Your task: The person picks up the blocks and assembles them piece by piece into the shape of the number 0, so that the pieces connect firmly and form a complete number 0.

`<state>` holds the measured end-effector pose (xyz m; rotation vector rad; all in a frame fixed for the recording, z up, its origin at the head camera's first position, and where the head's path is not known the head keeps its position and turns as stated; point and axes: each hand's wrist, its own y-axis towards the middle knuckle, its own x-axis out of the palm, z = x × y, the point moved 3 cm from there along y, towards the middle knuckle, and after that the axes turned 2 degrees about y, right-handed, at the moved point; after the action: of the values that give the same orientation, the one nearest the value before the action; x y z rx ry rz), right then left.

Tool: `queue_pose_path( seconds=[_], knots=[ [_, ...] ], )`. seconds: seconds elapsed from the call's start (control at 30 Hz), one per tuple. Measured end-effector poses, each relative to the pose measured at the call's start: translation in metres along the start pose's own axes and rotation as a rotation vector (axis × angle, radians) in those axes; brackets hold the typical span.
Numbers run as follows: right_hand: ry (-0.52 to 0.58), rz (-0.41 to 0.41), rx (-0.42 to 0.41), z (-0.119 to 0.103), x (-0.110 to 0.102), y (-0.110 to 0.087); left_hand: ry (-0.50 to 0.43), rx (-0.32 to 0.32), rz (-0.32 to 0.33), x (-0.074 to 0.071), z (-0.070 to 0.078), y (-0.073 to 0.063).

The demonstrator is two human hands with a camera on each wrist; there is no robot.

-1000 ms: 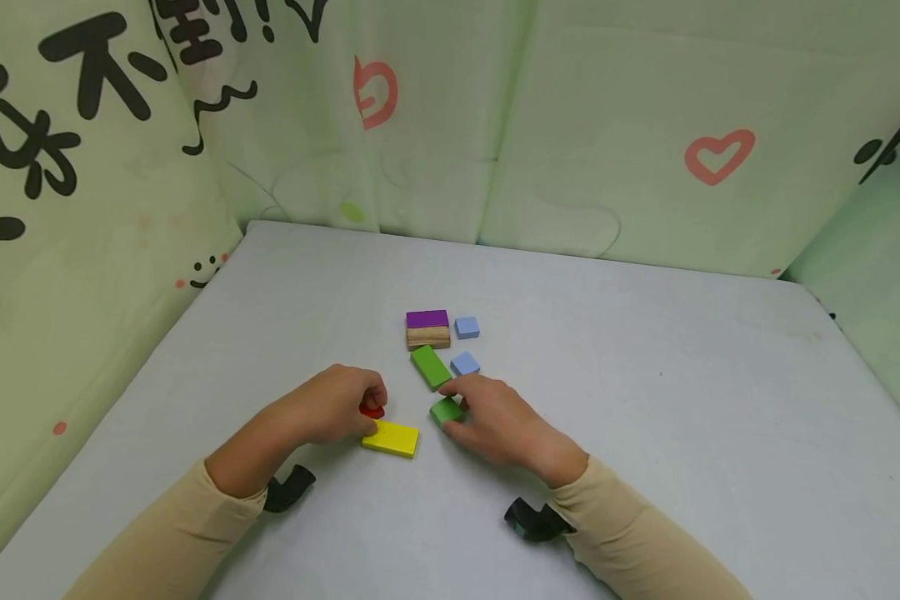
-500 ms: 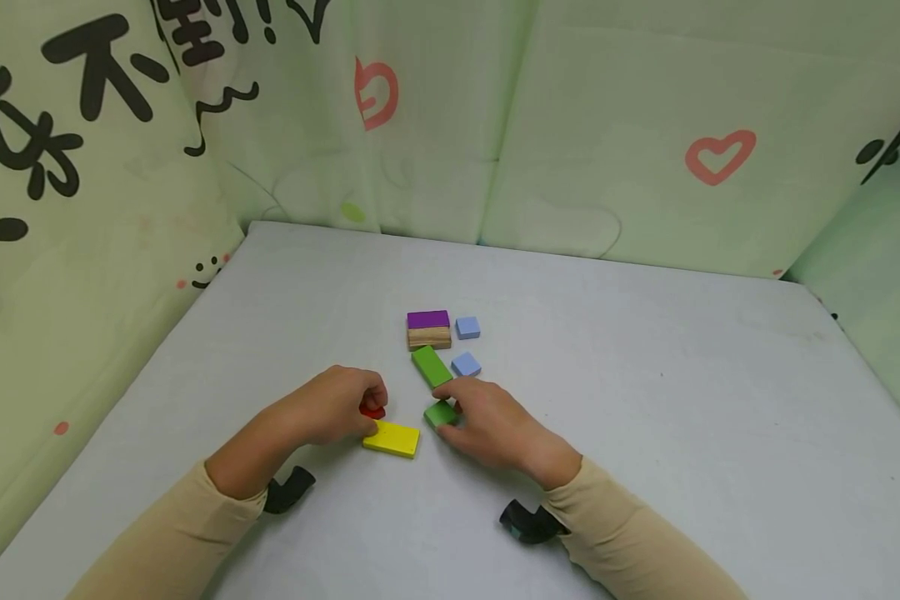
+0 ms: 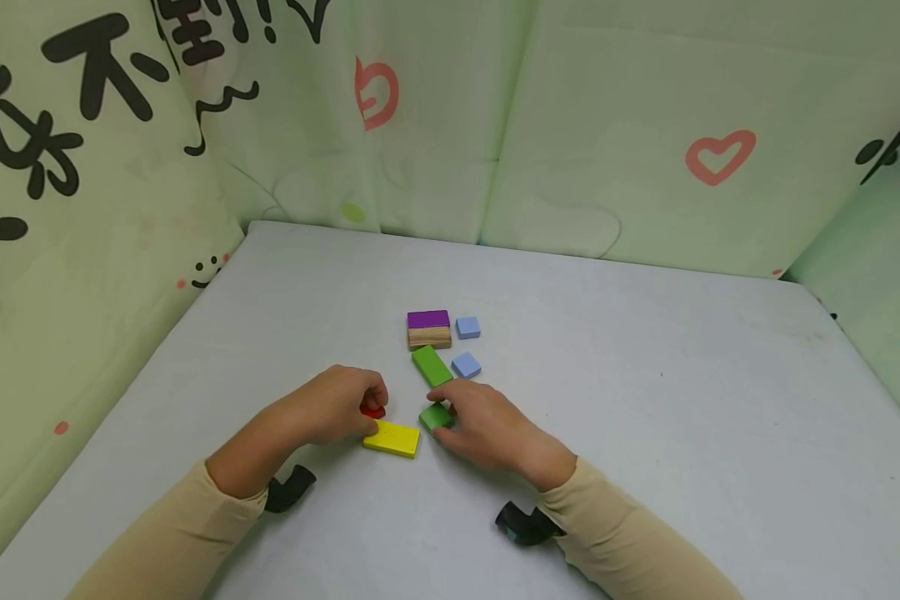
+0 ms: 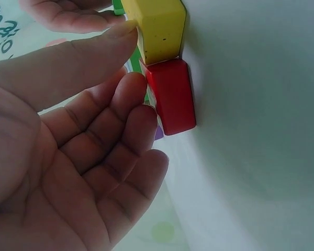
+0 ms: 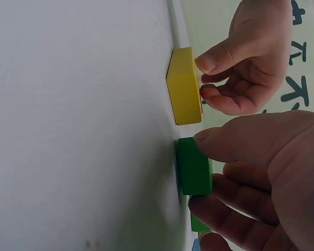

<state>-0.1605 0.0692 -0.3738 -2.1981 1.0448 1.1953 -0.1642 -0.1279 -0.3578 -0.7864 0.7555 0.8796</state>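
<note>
My left hand (image 3: 330,408) rests its thumb on top of the flat yellow block (image 3: 393,439). Its fingertips touch the upper face of a red block (image 4: 170,97), which butts against the yellow one in the left wrist view and is mostly hidden in the head view. With thumb and fingers my right hand (image 3: 491,427) pinches a short green block (image 5: 194,167) by its ends, low over the table. A small gap separates this green block from the yellow one. Just behind the right fingertips lies a longer green block (image 3: 431,366), slanted on the table.
Farther back, a purple block (image 3: 427,319) sits against a wood-grained block (image 3: 429,337). Two small light-blue blocks (image 3: 468,327) lie to their right, one nearer me. Patterned pale-green cloth (image 3: 570,125) encloses the white table (image 3: 682,417) at the back and sides.
My right hand has slid the short green block leftward and slightly nearer me, narrowing its gap to the yellow block. The left hand stays put on the yellow and red blocks.
</note>
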Motion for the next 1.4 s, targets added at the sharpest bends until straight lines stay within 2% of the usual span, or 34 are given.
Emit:
queue_pose_path(
  seconds=[0.27, 0.53, 1.4],
  knots=[
    [-0.003, -0.018, -0.003, -0.003, 0.0012, 0.001, -0.003, 0.007, 0.009, 0.0006, -0.0006, -0.0001],
    [0.006, -0.03, -0.001, -0.0044, 0.0038, 0.0011, 0.007, -0.013, 0.005, 0.0005, -0.0002, 0.0003],
    [-0.023, -0.017, -0.026, -0.0046, 0.0065, 0.0036, 0.016, -0.004, -0.023, -0.0004, 0.0004, 0.0026]
  ],
)
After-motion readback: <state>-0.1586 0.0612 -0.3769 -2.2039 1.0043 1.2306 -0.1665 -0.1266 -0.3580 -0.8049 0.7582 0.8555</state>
